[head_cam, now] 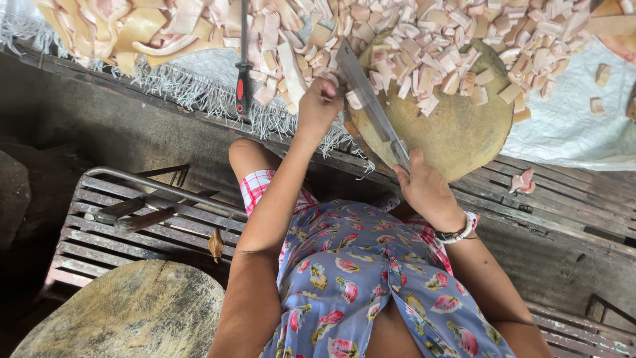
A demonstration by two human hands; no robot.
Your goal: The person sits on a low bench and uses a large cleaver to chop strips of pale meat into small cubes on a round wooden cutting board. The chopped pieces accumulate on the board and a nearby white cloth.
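Note:
My right hand [424, 189] grips the handle of a long cleaver [368, 99], whose blade slants up and left over a round wooden chopping block [464, 139]. My left hand [321, 99] pinches a pale strip of pork skin [291, 69] at the block's left edge, right beside the blade's tip. Several small cut pieces of pork [430, 53] cover the far half of the block and spill past it. A beaded bracelet sits on my right wrist.
Uncut long strips [132, 30] are heaped at the far left on a white woven sheet [570, 126]. A sharpening rod with a red and black handle [243, 79] lies among them. A second round wooden block [132, 311] and a slatted metal rack [132, 225] are at the near left.

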